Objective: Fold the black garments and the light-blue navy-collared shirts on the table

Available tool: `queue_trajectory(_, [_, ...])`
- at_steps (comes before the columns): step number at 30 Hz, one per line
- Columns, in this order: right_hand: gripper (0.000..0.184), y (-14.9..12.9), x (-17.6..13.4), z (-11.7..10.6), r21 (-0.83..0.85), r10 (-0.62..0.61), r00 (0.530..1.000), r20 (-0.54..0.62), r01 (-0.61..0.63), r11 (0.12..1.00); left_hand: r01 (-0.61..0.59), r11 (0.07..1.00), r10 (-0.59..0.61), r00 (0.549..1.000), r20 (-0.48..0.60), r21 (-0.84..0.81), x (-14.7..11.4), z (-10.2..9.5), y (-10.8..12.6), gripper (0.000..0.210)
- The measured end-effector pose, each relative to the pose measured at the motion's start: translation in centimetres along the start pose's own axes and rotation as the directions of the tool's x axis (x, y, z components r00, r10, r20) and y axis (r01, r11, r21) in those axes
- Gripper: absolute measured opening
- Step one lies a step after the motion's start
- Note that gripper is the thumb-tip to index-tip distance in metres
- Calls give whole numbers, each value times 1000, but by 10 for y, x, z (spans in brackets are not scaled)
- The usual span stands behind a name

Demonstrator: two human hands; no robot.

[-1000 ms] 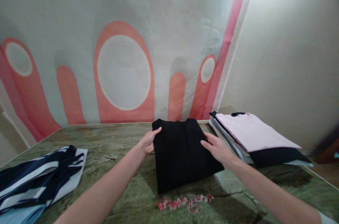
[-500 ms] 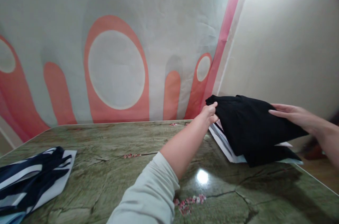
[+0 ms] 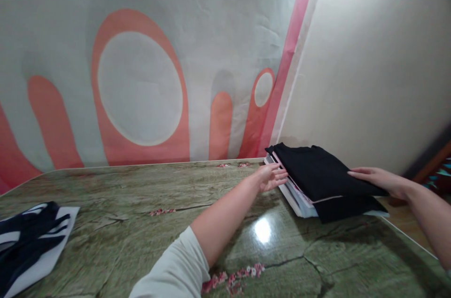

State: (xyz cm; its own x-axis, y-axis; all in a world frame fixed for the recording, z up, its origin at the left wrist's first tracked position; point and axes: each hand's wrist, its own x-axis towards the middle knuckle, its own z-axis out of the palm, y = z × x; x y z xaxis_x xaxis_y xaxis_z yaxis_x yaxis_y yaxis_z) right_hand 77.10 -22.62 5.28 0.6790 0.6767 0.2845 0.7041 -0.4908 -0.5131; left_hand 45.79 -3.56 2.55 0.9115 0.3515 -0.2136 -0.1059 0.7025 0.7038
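Observation:
A folded black garment (image 3: 317,171) lies on top of a stack of folded clothes (image 3: 296,199) at the right of the table. White, pink and black edges show beneath it. My left hand (image 3: 271,177) is open beside the stack's left side, palm turned up and fingers pointing at the layers, holding nothing. On the black garment's right part rests my right hand (image 3: 384,181), its visible fingers stretched out along the cloth. Some of its fingers are hidden.
The wood-patterned table (image 3: 141,241) has printed pink blossoms. At its left edge lies a navy and white striped garment (image 3: 31,237), partly out of view. A printed wall sheet (image 3: 204,16) stands behind the table, with a plain wall (image 3: 369,77) at right.
The black garment has come down onto the stack. My left hand has let go of its left corner and drawn slightly down and away. My right hand has lowered with the cloth.

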Motion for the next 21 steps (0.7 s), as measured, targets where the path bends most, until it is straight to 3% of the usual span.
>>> queue_trajectory(3, [23, 0, 11, -3, 43, 139, 951, 275, -157, 987, 32, 989, -35, 999, 17, 146, -35, -9, -8, 30])
queue_trajectory(4, [25, -5, 13, -2, -13, 116, 972, 206, -116, 993, 48, 975, -58, 998, 40, 219, -50, -14, -11, 36])
queue_trajectory(6, [30, -24, 9, 4, -185, -84, 996, -26, 77, 980, 62, 924, -87, 995, 49, 377, -87, -29, -16, 43])
queue_trajectory(8, [33, -57, -7, 20, -310, -370, 908, -194, 302, 902, 60, 866, -79, 997, 17, 496, -126, -47, -18, 43])
queue_trajectory(10, [31, -101, -36, 47, -309, -548, 799, -246, 471, 826, 54, 823, -54, 998, -16, 565, -165, -63, -16, 42])
queue_trajectory(12, [27, -147, -74, 83, -201, -660, 720, -211, 629, 751, 36, 796, -6, 999, -52, 604, -201, -79, -10, 42])
queue_trajectory(14, [28, -189, -114, 126, -43, -744, 663, -79, 744, 667, 12, 754, 71, 992, -100, 657, -234, -93, -1, 43])
queue_trajectory(17, [33, -238, -165, 191, 182, -783, 619, 59, 765, 618, 0, 554, 237, 958, -158, 832, -281, -113, 15, 40])
queue_trajectory(21, [35, -283, -203, 250, 331, -798, 576, 176, 729, 599, 161, 98, 398, 898, -186, 982, -346, -139, 35, 37])
